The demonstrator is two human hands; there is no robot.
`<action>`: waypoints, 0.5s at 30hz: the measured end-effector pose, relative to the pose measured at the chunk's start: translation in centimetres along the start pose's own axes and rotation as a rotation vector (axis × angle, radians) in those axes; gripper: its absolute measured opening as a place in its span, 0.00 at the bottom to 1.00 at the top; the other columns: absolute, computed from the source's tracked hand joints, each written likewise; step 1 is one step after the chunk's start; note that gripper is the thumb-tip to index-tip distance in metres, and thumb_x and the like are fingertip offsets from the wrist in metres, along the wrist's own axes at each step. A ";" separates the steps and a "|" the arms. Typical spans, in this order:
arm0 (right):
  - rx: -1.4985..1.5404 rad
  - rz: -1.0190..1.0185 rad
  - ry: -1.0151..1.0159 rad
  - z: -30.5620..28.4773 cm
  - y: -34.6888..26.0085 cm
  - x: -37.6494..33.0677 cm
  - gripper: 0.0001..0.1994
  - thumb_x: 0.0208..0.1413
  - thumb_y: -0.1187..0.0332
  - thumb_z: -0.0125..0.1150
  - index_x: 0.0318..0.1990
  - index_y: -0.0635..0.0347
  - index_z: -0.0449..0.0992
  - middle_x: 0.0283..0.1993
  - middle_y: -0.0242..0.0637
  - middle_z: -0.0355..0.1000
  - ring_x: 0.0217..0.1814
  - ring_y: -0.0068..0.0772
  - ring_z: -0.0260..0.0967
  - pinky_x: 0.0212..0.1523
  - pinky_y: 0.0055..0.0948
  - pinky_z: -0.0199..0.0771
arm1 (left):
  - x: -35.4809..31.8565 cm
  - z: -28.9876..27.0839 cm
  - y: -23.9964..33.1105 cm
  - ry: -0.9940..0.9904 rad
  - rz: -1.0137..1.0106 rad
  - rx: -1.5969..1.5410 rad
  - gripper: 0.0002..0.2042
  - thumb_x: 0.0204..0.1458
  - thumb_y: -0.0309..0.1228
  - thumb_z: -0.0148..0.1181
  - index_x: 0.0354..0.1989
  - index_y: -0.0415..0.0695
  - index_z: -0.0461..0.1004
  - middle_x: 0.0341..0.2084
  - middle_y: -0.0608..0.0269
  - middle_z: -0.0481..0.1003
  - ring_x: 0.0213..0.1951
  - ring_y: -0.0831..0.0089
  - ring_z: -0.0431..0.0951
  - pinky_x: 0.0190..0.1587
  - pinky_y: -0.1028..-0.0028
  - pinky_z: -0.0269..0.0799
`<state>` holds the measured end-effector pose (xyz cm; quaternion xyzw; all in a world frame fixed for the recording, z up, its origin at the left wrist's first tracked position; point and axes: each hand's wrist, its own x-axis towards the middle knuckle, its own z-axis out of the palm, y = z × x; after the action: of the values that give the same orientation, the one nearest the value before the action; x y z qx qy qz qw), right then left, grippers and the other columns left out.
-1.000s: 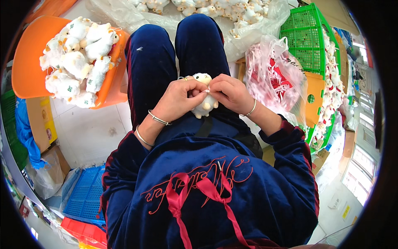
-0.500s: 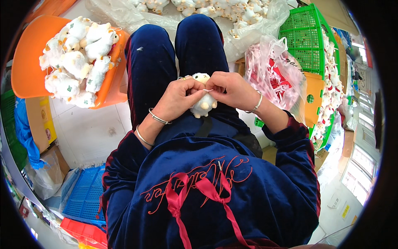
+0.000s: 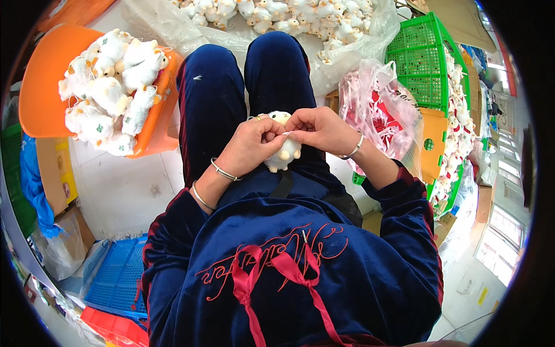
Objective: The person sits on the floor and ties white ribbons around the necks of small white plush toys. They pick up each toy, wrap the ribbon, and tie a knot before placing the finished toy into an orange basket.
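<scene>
A small white plush animal toy (image 3: 282,157) rests upright on my lap, its cream face and stubby feet showing. My left hand (image 3: 252,146) is closed in a pinch at the toy's neck. From the other side my right hand (image 3: 324,132) pinches at the same spot, and the fingertips of both hands nearly meet. A thin pale ribbon is pinched there, mostly hidden by the fingers. Part of the toy's head shows between the hands.
An orange chair (image 3: 43,87) at the left bears a heap of white plush toys (image 3: 107,89). More toys (image 3: 300,17) lie on plastic sheeting ahead. At the right are a plastic bag (image 3: 378,110) with pink and red pieces and a green crate (image 3: 413,63). A blue crate (image 3: 118,277) stands lower left.
The view has shifted, so my knees and the toy sit lower in the picture. My fingertips have drawn closer together at the toy's neck, covering the ribbon that showed between them.
</scene>
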<state>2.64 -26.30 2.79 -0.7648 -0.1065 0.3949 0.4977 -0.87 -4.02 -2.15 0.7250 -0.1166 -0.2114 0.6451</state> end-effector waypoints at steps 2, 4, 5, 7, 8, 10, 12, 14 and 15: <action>-0.052 -0.019 0.017 0.1 -0.1 -0.1 0.06 0.60 0.74 0.66 0.42 0.66 0.79 0.35 0.28 0.76 0.36 0.15 0.69 0.39 0.20 0.72 | 0.1 -0.1 0.3 -0.002 0.022 -0.037 0.07 0.57 0.28 0.66 0.35 0.36 0.79 0.23 0.67 0.73 0.26 0.81 0.71 0.30 0.77 0.69; -0.153 -0.064 0.030 0.2 -0.8 -0.1 0.05 0.60 0.74 0.65 0.40 0.66 0.79 0.33 0.29 0.76 0.35 0.15 0.69 0.38 0.21 0.73 | 0.0 -0.1 0.3 -0.010 0.023 -0.056 0.07 0.58 0.28 0.65 0.35 0.36 0.79 0.24 0.66 0.74 0.26 0.81 0.72 0.31 0.77 0.70; -0.189 -0.087 0.046 0.3 -0.9 -0.2 0.05 0.59 0.74 0.65 0.39 0.66 0.78 0.31 0.29 0.75 0.34 0.16 0.69 0.37 0.21 0.73 | 0.0 -0.1 0.3 -0.017 0.012 -0.056 0.07 0.58 0.28 0.64 0.36 0.36 0.79 0.24 0.66 0.74 0.27 0.81 0.72 0.31 0.77 0.70; -0.258 -0.133 0.077 0.6 -1.1 -0.2 0.04 0.58 0.75 0.66 0.38 0.66 0.78 0.29 0.30 0.75 0.32 0.17 0.69 0.34 0.22 0.73 | 0.0 -0.1 0.3 -0.026 0.004 -0.064 0.07 0.58 0.28 0.64 0.37 0.36 0.79 0.25 0.65 0.75 0.27 0.81 0.72 0.32 0.77 0.70; -0.292 -0.139 0.084 0.7 -1.2 -0.2 0.04 0.57 0.75 0.65 0.37 0.66 0.78 0.29 0.30 0.74 0.31 0.17 0.69 0.34 0.22 0.72 | -0.1 -0.1 0.4 -0.028 0.005 -0.072 0.06 0.59 0.28 0.64 0.37 0.36 0.79 0.25 0.65 0.75 0.28 0.81 0.72 0.32 0.77 0.70; -0.359 -0.150 0.097 0.9 -1.4 -0.1 0.04 0.56 0.75 0.65 0.36 0.66 0.77 0.28 0.31 0.74 0.30 0.18 0.69 0.33 0.22 0.72 | -0.1 -0.1 0.4 -0.031 0.021 -0.075 0.06 0.58 0.28 0.64 0.37 0.36 0.79 0.25 0.65 0.75 0.27 0.81 0.72 0.32 0.76 0.70; -0.312 -0.140 0.089 0.8 -1.0 0.0 0.04 0.56 0.75 0.65 0.36 0.66 0.78 0.28 0.30 0.74 0.30 0.17 0.68 0.33 0.22 0.72 | 0.0 -0.2 0.4 -0.031 0.049 -0.065 0.06 0.58 0.28 0.64 0.36 0.36 0.79 0.25 0.65 0.75 0.27 0.81 0.72 0.31 0.75 0.70; -0.268 -0.108 0.070 0.6 -0.9 0.1 0.04 0.56 0.75 0.65 0.37 0.65 0.78 0.28 0.30 0.74 0.30 0.16 0.68 0.33 0.21 0.72 | 0.0 -0.3 0.2 -0.025 0.051 -0.012 0.06 0.56 0.27 0.65 0.35 0.36 0.79 0.24 0.64 0.74 0.26 0.78 0.72 0.31 0.74 0.70; -0.248 -0.082 0.055 0.5 -1.1 0.0 0.04 0.56 0.75 0.65 0.37 0.66 0.78 0.29 0.30 0.75 0.30 0.16 0.68 0.34 0.21 0.72 | 0.0 -0.3 0.2 -0.021 0.051 0.014 0.06 0.55 0.27 0.66 0.34 0.36 0.79 0.24 0.63 0.74 0.25 0.77 0.72 0.30 0.74 0.70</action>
<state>2.58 -25.42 3.65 -0.8259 -0.1722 0.3369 0.4180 -0.72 -3.82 -1.95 0.7240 -0.1436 -0.2017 0.6438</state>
